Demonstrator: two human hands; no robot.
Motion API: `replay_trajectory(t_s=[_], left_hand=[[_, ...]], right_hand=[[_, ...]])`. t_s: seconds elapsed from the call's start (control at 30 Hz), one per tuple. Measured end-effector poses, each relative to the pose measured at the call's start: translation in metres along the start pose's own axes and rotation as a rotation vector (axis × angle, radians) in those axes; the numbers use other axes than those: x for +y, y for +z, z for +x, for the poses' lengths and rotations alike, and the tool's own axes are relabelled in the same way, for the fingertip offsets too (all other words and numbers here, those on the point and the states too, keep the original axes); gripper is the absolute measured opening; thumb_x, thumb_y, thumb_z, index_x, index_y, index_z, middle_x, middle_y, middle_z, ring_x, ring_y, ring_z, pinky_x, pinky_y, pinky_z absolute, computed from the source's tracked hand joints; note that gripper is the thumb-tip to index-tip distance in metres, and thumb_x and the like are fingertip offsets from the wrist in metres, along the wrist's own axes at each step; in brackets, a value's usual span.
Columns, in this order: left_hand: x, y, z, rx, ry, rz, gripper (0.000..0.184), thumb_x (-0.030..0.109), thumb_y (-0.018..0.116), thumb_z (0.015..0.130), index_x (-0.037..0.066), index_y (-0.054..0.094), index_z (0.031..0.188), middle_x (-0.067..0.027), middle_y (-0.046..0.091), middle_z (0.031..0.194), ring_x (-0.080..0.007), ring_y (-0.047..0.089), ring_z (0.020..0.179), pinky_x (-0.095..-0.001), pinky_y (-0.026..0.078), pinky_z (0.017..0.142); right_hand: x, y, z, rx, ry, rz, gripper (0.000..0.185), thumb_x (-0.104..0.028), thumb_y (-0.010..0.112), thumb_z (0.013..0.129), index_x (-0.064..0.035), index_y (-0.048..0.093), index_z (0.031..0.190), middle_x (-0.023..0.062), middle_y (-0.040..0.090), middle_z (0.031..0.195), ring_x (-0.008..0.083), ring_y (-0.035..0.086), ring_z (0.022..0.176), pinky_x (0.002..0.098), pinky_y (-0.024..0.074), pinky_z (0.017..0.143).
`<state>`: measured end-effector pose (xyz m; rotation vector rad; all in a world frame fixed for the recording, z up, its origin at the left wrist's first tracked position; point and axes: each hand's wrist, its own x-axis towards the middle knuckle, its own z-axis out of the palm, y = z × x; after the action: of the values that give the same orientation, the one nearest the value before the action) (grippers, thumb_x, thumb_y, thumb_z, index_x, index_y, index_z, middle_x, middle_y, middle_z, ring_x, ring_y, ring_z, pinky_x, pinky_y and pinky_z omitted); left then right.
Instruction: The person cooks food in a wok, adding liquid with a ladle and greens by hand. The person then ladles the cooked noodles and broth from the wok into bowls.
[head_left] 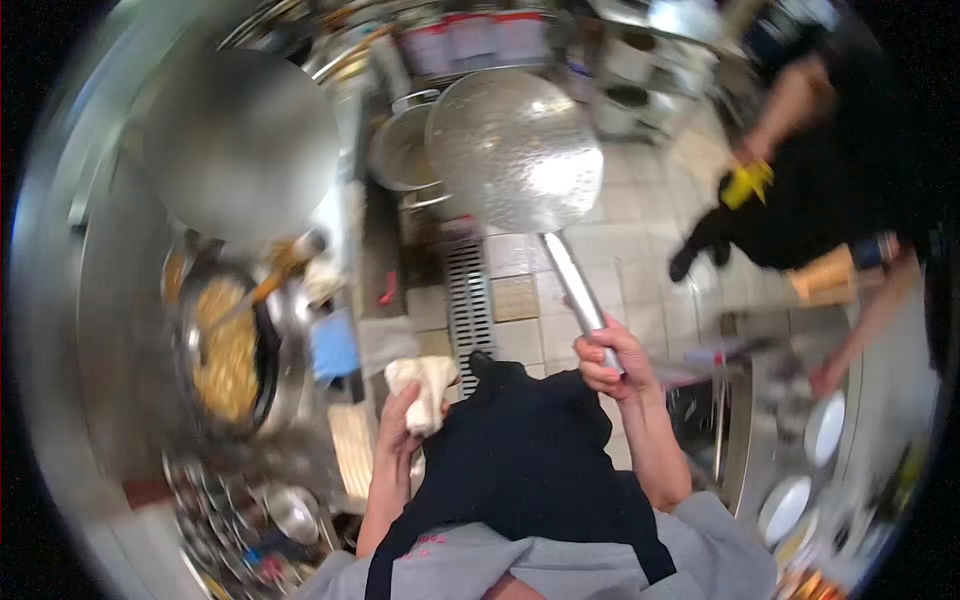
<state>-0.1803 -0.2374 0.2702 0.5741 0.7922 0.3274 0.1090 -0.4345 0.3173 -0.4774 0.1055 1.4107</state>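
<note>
My right hand (615, 358) is closed around the metal handle of a large perforated skimmer (515, 150). The skimmer's round, shiny head is raised out in front of me, above the floor and overlapping a pot in the view. In my left hand (398, 425), held close to my apron, is a bunched cream cloth (425, 388). To the left, a dark wok (270, 360) on the stove holds yellowish food pieces (228, 360). A utensil with a wooden handle (268, 288) leans into it.
A blurred round metal pan or lid (245, 145) stands at the upper left. Beyond the blue cloth (335, 345) are a metal pot (405, 155) and a floor drain grate (470, 290). Another person (840, 170) with a yellow cloth (747, 185) is at right, near white plates (824, 428).
</note>
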Motion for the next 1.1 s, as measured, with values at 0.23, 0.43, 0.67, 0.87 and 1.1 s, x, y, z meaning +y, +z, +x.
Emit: replay_trajectory(t_s=[0.23,0.43,0.67,0.87,1.1], left_hand=[[0.007,-0.047,-0.025,0.062,0.257,-0.232,0.051,0.027,0.057,0.094,-0.001,0.042,0.134,-0.0252,0.063,0.113,-0.0226,0.067,0.073,-0.0295,0.055,0.061],[-0.016,-0.061,-0.053,0.311,0.438,-0.367,0.049,0.024,0.057,0.094,-0.002,0.042,0.132,-0.0278,0.063,0.109,-0.0235,0.066,0.071,-0.031,0.056,0.06],[-0.025,-0.051,-0.043,0.49,0.602,-0.466,0.049,0.024,0.055,0.094,-0.004,0.042,0.131,-0.0269,0.064,0.106,-0.023,0.065,0.072,-0.0315,0.054,0.059],[0.001,-0.032,-0.013,0.593,0.691,-0.572,0.05,0.027,0.055,0.094,-0.004,0.043,0.132,-0.0246,0.064,0.107,-0.0224,0.065,0.073,-0.0309,0.054,0.06],[0.058,-0.062,0.033,0.66,0.819,-0.72,0.053,0.039,0.048,0.097,-0.002,0.046,0.131,-0.0232,0.064,0.11,-0.0217,0.065,0.073,-0.0321,0.055,0.061]], right_hand=[[0.006,0.071,0.203,-0.144,0.311,-0.251,0.039,-0.013,0.051,0.092,-0.0137,0.042,0.13,0.0004,0.046,0.066,0.0064,0.04,0.041,0.0206,0.0296,0.029],[0.036,0.163,0.358,-0.115,0.193,-1.08,0.027,-0.009,0.054,0.086,-0.0102,0.049,0.113,0.0017,0.051,0.063,0.0081,0.048,0.043,0.0252,0.0341,0.031],[0.084,0.201,0.49,-0.294,-0.185,-1.792,0.052,-0.01,0.055,0.078,-0.0023,0.048,0.129,0.0113,0.059,0.064,0.0202,0.058,0.048,0.0349,0.0477,0.044],[0.097,0.166,0.548,-0.429,-0.657,-2.427,0.066,-0.011,0.057,0.079,-0.0137,0.04,0.143,0.0269,0.064,0.086,0.0407,0.066,0.073,0.0512,0.0513,0.068],[0.09,0.158,0.561,-0.567,-0.841,-2.549,0.056,-0.017,0.061,0.084,-0.0132,0.047,0.138,0.0245,0.061,0.095,0.0396,0.061,0.079,0.0499,0.0488,0.069]])
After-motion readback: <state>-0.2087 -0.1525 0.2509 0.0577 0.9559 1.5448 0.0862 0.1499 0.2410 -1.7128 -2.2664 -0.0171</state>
